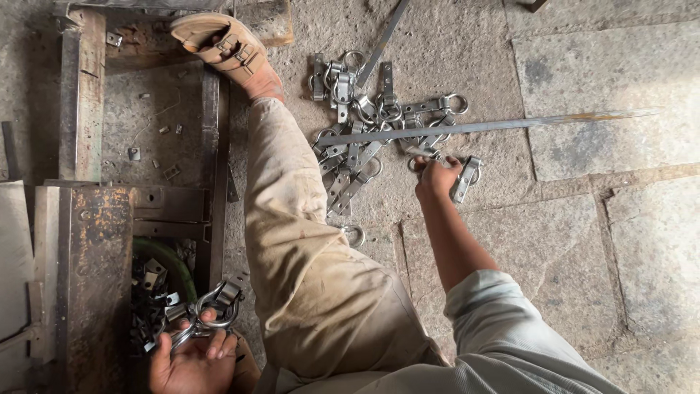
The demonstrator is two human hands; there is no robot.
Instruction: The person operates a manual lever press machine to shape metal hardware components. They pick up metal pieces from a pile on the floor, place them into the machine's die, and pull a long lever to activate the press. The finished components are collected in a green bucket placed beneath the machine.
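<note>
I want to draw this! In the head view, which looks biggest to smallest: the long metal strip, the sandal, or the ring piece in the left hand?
1. Long metal strip, the longest by far.
2. Sandal.
3. Ring piece in the left hand, though it sits nearer the camera, so it looks bigger than it really is.

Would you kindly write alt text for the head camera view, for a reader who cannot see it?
Seen from above, a seated person's right hand reaches to a pile of metal ring clasps on the stone floor, beside a long flat metal strip. The left hand holds a ringed clasp near a rusty metal frame; a sandalled foot rests ahead.
</note>
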